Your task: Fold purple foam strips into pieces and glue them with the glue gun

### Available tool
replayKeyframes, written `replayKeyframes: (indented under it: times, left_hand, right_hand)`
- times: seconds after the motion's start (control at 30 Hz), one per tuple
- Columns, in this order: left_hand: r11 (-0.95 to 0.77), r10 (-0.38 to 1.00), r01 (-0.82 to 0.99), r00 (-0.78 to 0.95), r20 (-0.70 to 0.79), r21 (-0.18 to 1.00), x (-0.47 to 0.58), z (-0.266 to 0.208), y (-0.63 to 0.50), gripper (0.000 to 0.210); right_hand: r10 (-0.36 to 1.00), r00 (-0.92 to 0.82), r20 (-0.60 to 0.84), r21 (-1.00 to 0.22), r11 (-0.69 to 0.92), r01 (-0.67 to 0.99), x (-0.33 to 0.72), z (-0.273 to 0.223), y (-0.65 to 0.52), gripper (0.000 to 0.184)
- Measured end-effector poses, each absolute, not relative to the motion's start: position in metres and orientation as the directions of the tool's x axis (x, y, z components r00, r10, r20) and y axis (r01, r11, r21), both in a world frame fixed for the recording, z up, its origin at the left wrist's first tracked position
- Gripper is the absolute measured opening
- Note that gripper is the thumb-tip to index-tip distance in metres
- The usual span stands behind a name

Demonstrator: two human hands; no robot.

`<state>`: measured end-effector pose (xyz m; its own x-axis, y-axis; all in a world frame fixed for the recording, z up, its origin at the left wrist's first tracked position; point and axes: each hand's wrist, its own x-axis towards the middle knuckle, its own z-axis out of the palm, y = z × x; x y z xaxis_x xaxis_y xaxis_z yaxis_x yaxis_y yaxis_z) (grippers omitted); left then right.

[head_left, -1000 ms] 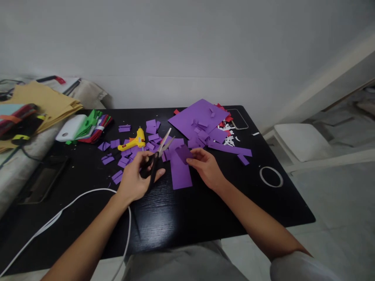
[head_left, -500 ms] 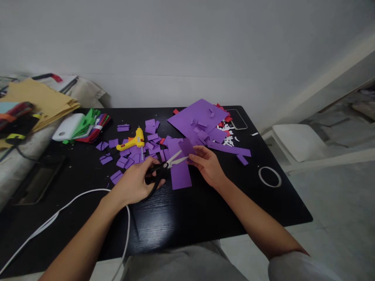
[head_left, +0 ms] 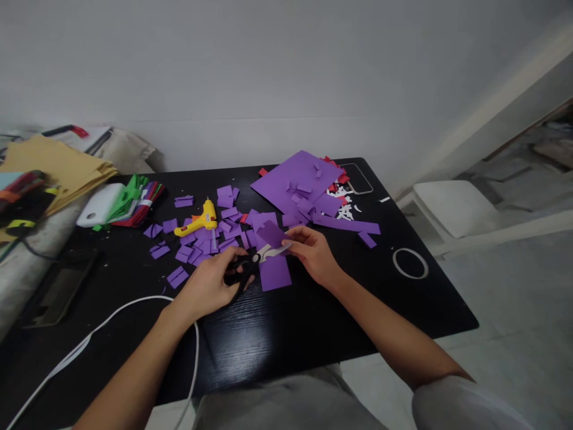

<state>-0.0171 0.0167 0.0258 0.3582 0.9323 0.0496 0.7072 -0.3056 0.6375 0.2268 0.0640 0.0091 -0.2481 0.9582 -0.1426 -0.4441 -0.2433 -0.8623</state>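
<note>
Between the front and back edges of the worktop [head_left: 313, 328], the left hand [head_left: 210, 283] was curled around scissors [head_left: 256, 258]; the right hand [head_left: 316, 254], nearly closed, pinched a purple piece [head_left: 272, 233].

The scissors [head_left: 256, 258] in the left hand [head_left: 213, 283] have smooth metal blades and handles that look like matt plastic. Pinched in the right hand [head_left: 312, 254], the piece [head_left: 271, 234] looks like smooth, matt paper or thin card, as does the strip [head_left: 275, 276] beneath it. Below both grips, the table [head_left: 286, 343] shows a glossy, wood-grained top. Beyond the left grip, the glue gun [head_left: 197, 223] is smooth plastic; behind the right grip, the sleeve [head_left: 461, 406] is matt cloth.
</note>
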Motion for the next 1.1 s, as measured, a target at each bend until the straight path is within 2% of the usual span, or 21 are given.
replayKeyframes:
  times: [0.47, 1.1]
  left_hand:
    - [-0.344, 0.928, 0.695, 0.353, 0.117, 0.631, -0.0192, 0.0246, 0.0163, 0.033]
    - [-0.323, 0.938, 0.725, 0.333, 0.1, 0.608, -0.0207, 0.0242, 0.0192, 0.036]
  right_hand:
    - [0.976, -0.205, -0.074, -0.882, -0.16, -0.443, 0.2265, 0.0075, 0.0644, 0.026]
    - [0.988, -0.147, -0.043, -0.918, -0.097, -0.384, 0.2263, 0.0171, 0.0625, 0.031]
